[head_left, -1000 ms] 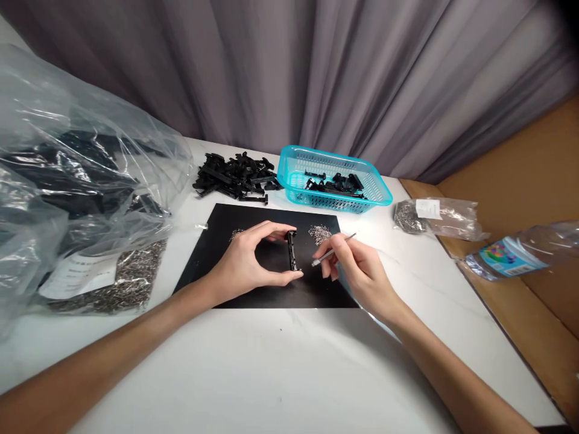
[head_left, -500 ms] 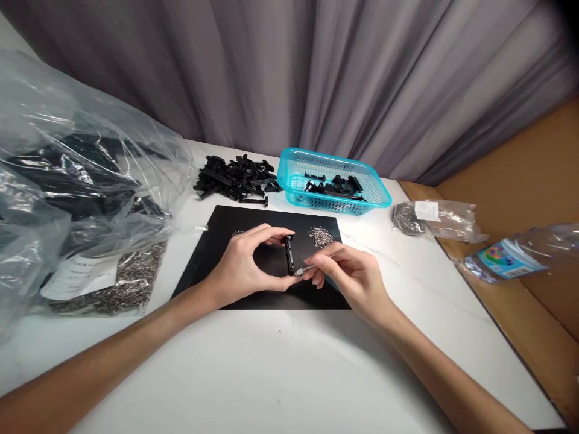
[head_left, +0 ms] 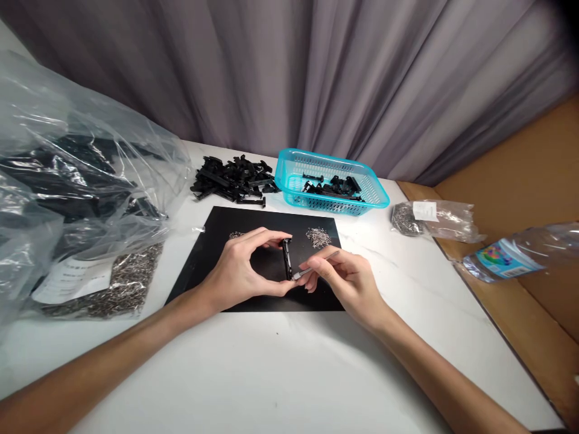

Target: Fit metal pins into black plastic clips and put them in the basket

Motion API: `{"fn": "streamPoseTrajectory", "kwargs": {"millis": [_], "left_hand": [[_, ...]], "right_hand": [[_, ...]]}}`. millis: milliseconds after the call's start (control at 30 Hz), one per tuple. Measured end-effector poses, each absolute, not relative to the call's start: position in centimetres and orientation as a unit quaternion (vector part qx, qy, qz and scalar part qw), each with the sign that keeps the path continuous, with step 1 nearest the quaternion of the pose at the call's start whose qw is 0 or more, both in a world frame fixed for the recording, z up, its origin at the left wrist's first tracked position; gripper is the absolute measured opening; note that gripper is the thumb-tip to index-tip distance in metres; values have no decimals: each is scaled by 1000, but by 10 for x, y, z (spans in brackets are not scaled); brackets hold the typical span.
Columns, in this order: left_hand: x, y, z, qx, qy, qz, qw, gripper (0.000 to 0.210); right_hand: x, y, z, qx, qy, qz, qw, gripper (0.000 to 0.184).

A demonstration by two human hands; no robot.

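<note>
Black, narrow plastic part (head_left: 287, 259) is held above the flat black rectangular mat (head_left: 203, 259), spanned end to end by thumb and fingers of the left hand (head_left: 239, 265), presumably to leave its side accessible. Right hand (head_left: 355, 277) pinches a slim grey metallic tool (head_left: 302, 273) pen-fashion, likely for fine control; tip at the part's near end, contact not determinable.

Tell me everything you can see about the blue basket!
The blue basket is see-through and looks like plastic. It is long, with rounded corners, a rim and slots in its walls. It stands upright on the white table, with black parts lying inside. A pile of black pieces sits close by its left end; I can't tell if they touch. Neither the left hand nor the right hand touches it.
</note>
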State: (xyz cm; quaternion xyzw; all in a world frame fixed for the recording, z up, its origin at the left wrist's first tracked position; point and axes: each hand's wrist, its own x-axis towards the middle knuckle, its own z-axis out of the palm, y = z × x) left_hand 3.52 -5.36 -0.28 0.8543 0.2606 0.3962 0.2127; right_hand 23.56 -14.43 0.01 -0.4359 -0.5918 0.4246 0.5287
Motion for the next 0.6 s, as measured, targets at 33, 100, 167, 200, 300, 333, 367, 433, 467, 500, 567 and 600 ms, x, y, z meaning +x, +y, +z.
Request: {"fn": "streamPoseTrajectory", "kwargs": {"millis": [33, 100, 167, 200, 300, 333, 367, 433, 467, 500, 567, 600], "left_hand": [[35, -53, -2, 856, 255, 393, 218, 57], [35, -53, -1, 856, 247, 387, 239, 58], [35, -53, -1, 854, 241, 380, 263, 60], [35, -53, -1, 851, 240, 378, 273, 61], [34, -55, -2, 845, 245, 374, 293, 61], [34, -55, -3, 843, 247, 374, 298, 61], [34, -55, -3, 842, 247, 372, 302, 61], [34, -56, -4, 842, 245, 369, 309, 61], [35, -56, -3, 843, 244, 367, 309, 61], [35, -56, -3, 844, 242, 367, 308, 61], [34, -56, -2, 845, 241, 366, 305, 61], [34, -56, -2, 846, 242, 366, 304, 61]], "right_hand": [[236, -144, 1, -437, -591, 421, 531, 24], [237, -143, 3, -448, -595, 384, 546, 28], [240, -142, 7, -473, -594, 310, 572, 34], [242, -141, 8, -487, -589, 273, 584, 38], [249, -138, 9, -514, -574, 219, 599, 45], [250, -137, 8, -517, -574, 224, 594, 45], [251, -136, 6, -519, -579, 236, 583, 44], [252, -134, 1, -525, -607, 250, 542, 40], [251, -134, -1, -529, -631, 240, 515, 38], [251, -134, -4, -532, -656, 217, 489, 36], [250, -134, -6, -527, -701, 166, 452, 32], [250, -134, -6, -519, -717, 153, 439, 30]]}}
